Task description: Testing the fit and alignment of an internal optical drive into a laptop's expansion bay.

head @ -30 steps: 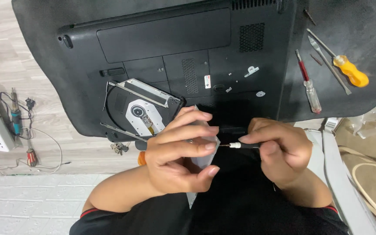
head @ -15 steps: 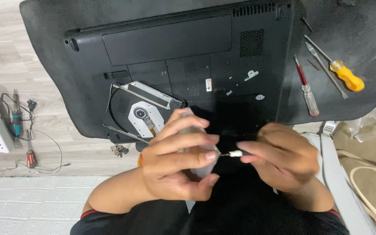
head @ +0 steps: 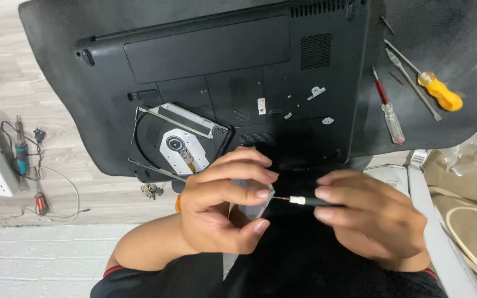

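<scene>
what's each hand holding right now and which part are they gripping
The left hand pinches a thin grey metal piece near its upper end. The right hand holds a small screwdriver by its dark handle, tip toward the piece.

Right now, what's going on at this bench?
A person's left hand holds a thin grey metal piece while the right hand puts the tip of a small black screwdriver to its edge. Behind the hands, a black laptop lies bottom-up on a black mat, its optical drive tray pulled out. A yellow-handled screwdriver and a red-and-clear one rest on the mat.
</scene>
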